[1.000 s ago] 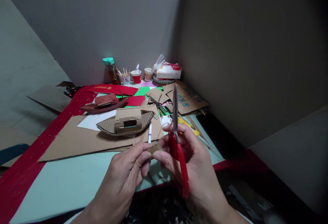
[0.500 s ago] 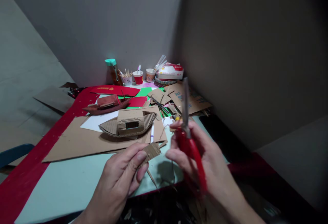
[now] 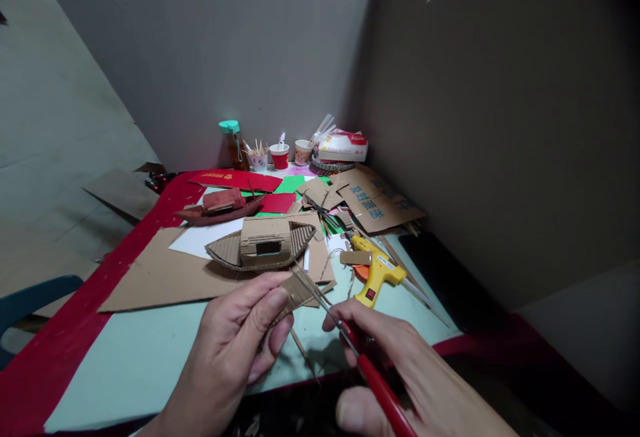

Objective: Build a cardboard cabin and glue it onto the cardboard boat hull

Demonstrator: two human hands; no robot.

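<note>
Your left hand (image 3: 235,350) pinches a small corrugated cardboard piece (image 3: 296,292) between thumb and forefinger; the fingers are closed on its near left corner, and most of the piece sticks out past the fingertips, up and to the right. A thin strip of card hangs down from under those fingers toward the near edge of the table (image 3: 125,357).

Your right hand (image 3: 405,370) is wrapped around the red handles of the scissors (image 3: 350,340), the forefinger laid along the top and the thumb low in the foreground. The blades point up and to the left and meet the cardboard piece at its right edge; they are so nearly together that you cannot tell whether any gap is left between them.

Take the cardboard boat (image 3: 263,249) as your mark. The piece you hold is just in front of it, slightly to its right, raised above the table. The boat rests on a big flat cardboard sheet (image 3: 155,277). Right of the boat lies a yellow glue gun (image 3: 376,270). Behind the boat sits a red boat (image 3: 220,204), and farther back, against the wall, stand a teal-capped bottle (image 3: 231,144) and a red cup (image 3: 279,155).
</note>
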